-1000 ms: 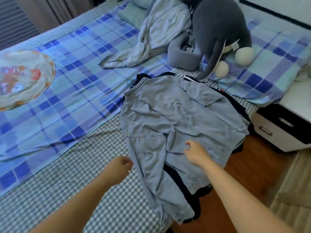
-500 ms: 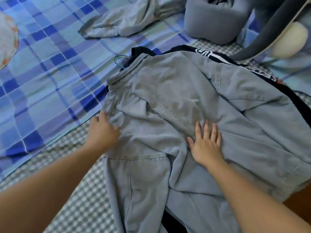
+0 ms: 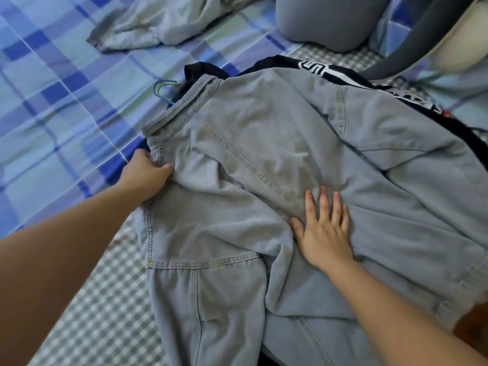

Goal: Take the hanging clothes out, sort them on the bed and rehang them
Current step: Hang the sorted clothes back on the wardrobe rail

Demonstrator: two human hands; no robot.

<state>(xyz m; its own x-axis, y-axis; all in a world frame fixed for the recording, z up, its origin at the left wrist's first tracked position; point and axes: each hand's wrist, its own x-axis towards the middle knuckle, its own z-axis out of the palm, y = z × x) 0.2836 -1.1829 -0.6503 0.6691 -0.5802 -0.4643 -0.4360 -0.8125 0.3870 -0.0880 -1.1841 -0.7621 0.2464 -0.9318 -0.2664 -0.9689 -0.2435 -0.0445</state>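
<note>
A light blue denim jacket (image 3: 277, 159) lies back-up on top of a pile of clothes on the bed. Beneath it a black garment with white lettering (image 3: 340, 75) shows along the far edge. Thin blue and green hanger hooks (image 3: 162, 89) stick out past the jacket's collar. My left hand (image 3: 145, 173) grips the jacket's left shoulder edge, thumb on top and fingers tucked under the fabric. My right hand (image 3: 323, 228) lies flat on the jacket's back with fingers spread and straight.
A blue plaid sheet (image 3: 52, 114) covers the bed's left side, over a grey checked sheet (image 3: 105, 313). A crumpled pale blue garment (image 3: 158, 25) lies at the top. A grey plush toy (image 3: 330, 19) sits at the top right. Wooden floor (image 3: 472, 328) shows at the lower right.
The view has come closer to the pile. My left hand slid up to the jacket's shoulder and took hold of its edge. My right hand stays flat on the jacket's back.
</note>
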